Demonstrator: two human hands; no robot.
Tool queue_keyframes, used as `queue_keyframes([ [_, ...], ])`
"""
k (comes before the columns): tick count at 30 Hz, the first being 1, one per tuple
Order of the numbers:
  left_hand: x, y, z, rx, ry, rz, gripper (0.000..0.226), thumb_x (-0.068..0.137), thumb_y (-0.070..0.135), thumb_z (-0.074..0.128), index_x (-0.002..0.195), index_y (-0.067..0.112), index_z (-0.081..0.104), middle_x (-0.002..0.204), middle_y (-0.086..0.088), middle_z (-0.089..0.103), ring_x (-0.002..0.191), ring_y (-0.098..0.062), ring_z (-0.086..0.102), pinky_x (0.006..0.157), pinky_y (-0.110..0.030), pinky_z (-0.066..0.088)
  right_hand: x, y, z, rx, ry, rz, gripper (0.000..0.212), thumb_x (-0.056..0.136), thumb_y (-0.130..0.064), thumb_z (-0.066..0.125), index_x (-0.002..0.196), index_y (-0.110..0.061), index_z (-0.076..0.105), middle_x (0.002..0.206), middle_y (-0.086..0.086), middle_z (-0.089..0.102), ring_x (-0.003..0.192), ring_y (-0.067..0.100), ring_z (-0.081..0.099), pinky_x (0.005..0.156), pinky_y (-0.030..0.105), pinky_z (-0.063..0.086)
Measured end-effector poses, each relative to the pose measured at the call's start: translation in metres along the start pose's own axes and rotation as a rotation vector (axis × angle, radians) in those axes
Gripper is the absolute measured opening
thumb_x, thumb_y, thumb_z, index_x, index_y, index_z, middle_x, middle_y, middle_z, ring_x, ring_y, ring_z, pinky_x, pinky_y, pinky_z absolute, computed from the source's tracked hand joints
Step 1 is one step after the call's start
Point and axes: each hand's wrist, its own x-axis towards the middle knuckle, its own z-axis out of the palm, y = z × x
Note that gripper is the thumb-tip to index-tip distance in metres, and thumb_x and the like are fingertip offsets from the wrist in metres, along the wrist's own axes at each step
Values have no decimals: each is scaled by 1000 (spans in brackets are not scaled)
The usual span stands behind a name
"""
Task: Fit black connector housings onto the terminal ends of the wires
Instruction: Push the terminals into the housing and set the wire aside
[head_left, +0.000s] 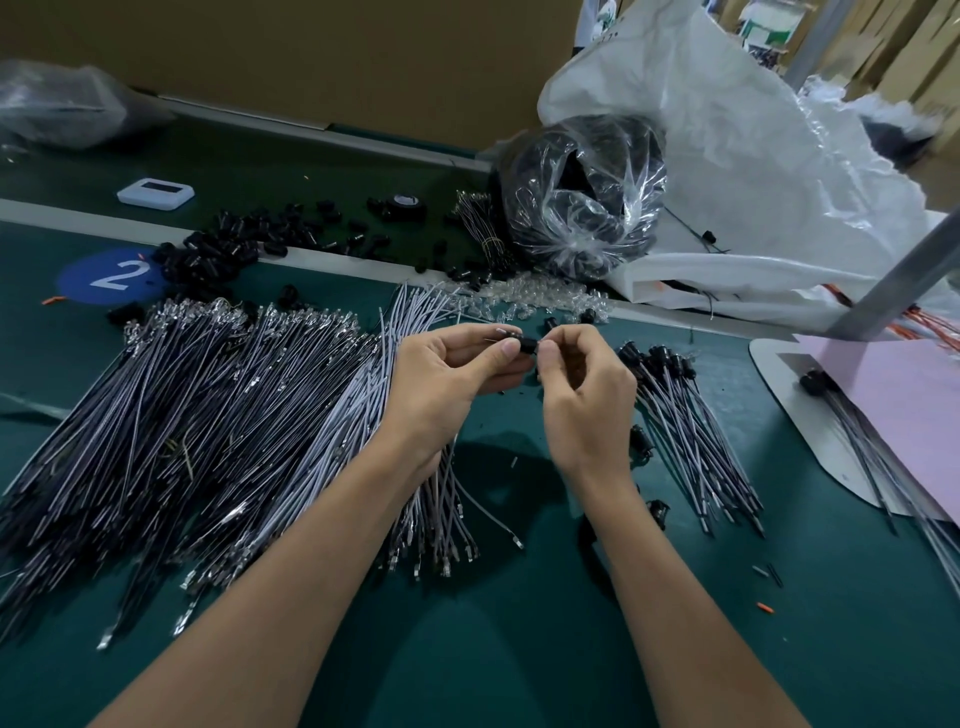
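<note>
Above the green table (519, 649), my left hand (447, 379) and my right hand (582, 384) meet, both pinching one small black connector housing (529, 345). My left hand also grips a bunch of grey wires (441, 499) that hangs below its palm, their metal terminals near the table. A thin wire end shows just left of the housing. A large heap of loose grey wires (197, 415) lies to the left. Wires with housings fitted (685, 415) lie in a pile to the right. Loose black housings (234, 249) are scattered at the back.
A clear plastic bag of black parts (582, 197) and a big white sack (753, 171) stand at the back right. Clear small parts (530, 301) lie behind my hands. A pink sheet (893, 395) on a white board lies at the right. A white device (155, 193) sits back left.
</note>
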Motion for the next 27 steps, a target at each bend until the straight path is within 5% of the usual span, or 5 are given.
queue_keyframes([
  [9,-1,-2,0,0,-18,5,12,85,-4,67,92,4,72,86,-12,76,80,-24,75,69,-23,58,0,3,1,-43,-4,-21,16,97,-10,56,82,-14,57,71,-7,55,62,4,48,59,11,36],
  [20,0,1,-3,7,-23,4,10,84,-1,68,92,4,72,84,-11,76,79,-23,75,68,-23,58,6,6,-7,116,20,-31,6,82,-9,77,87,-12,77,72,-12,69,65,-2,61,66,15,45],
  [27,4,-2,-8,80,-45,14,14,84,-3,68,88,9,73,79,-7,76,75,-19,74,66,-22,58,8,10,-10,16,-80,-79,27,80,-4,77,105,-14,75,70,-18,69,59,0,58,61,13,45],
])
